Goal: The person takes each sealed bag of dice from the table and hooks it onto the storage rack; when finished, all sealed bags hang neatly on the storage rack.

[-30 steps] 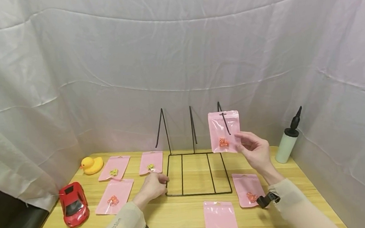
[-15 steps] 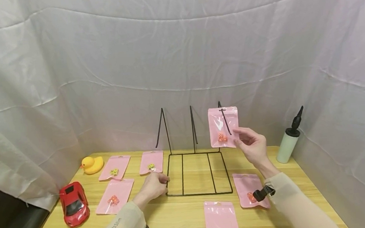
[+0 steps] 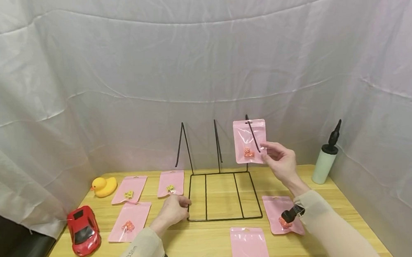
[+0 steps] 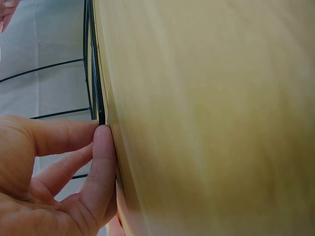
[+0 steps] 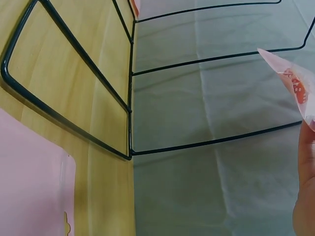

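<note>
A black wire rack [image 3: 224,218] with several upright prongs stands on the table. My left hand [image 3: 173,209] pinches the wire at its front left corner between thumb and finger, plain in the left wrist view. At the rack's right prong, a pink zip bag [image 3: 241,139] with orange dice [image 3: 248,152] hangs upright, the prong's wire passing through its top slot. My right hand [image 3: 283,162] pinches this bag by its lower right edge. In the right wrist view only a corner of the bag [image 5: 275,61] and part of the hand show.
Pink bags of dice lie flat at left [image 3: 138,211], behind the left hand [image 3: 169,177], at front [image 3: 248,244] and under the right wrist [image 3: 278,206]. A rubber duck [image 3: 104,186], red toy car [image 3: 83,231] and hand pump [image 3: 324,164] stand around. Grey cloth [image 3: 199,63] encloses the table.
My right hand has moved the bag up and slightly left, its slot sliding along the right prong toward the back. The left hand stays on the rack's corner.
</note>
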Tool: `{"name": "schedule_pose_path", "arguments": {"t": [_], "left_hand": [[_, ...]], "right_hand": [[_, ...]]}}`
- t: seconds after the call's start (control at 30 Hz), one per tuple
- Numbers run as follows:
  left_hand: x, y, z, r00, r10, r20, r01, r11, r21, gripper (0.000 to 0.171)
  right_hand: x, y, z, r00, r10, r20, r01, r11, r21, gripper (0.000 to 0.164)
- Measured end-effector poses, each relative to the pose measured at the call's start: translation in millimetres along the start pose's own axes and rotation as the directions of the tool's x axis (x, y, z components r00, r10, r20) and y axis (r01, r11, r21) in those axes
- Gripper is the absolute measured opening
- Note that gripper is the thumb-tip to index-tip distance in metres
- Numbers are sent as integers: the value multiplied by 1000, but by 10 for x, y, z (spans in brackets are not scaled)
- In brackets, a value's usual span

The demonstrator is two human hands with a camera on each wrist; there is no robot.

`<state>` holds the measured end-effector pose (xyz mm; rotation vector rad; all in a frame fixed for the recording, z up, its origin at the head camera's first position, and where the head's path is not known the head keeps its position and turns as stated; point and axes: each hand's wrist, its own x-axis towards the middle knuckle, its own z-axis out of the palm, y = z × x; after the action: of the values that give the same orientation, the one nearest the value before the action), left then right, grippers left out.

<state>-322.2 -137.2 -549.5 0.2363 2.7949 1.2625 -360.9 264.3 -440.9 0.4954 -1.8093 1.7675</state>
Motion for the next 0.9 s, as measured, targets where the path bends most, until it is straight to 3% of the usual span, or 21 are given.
{"name": "schedule_pose_path", "arguments": {"t": [0.13,0.37,0.63,0.8,0.87,0.9], "left_hand": [[24,-53,26,1000,14,-3,-14,1000,20,47],[-89,130,-40,1000,-5,-6,5,1000,-17,47],[-31,50,-17,1000,19,-1,-19,1000,-18,50],[22,-16,25,1000,-19,-9,19,1000,-12,53],[-35,89,-15,998,-56,-5,56,998,-23,54],[1,38,6,998,-59,-9,59,998,-20,54]], "right_hand": [[11,14,12,1000,5,2,-5,1000,3,38],[11,22,-15,999,33,24,-33,999,-14,39],[-52,27,-147,991,113,71,-103,987,-127,38],[-144,28,-287,986,127,111,-104,975,-198,34],[-194,26,-344,982,143,127,-109,965,-239,34],[-219,24,-371,979,154,131,-116,960,-255,34]]}}
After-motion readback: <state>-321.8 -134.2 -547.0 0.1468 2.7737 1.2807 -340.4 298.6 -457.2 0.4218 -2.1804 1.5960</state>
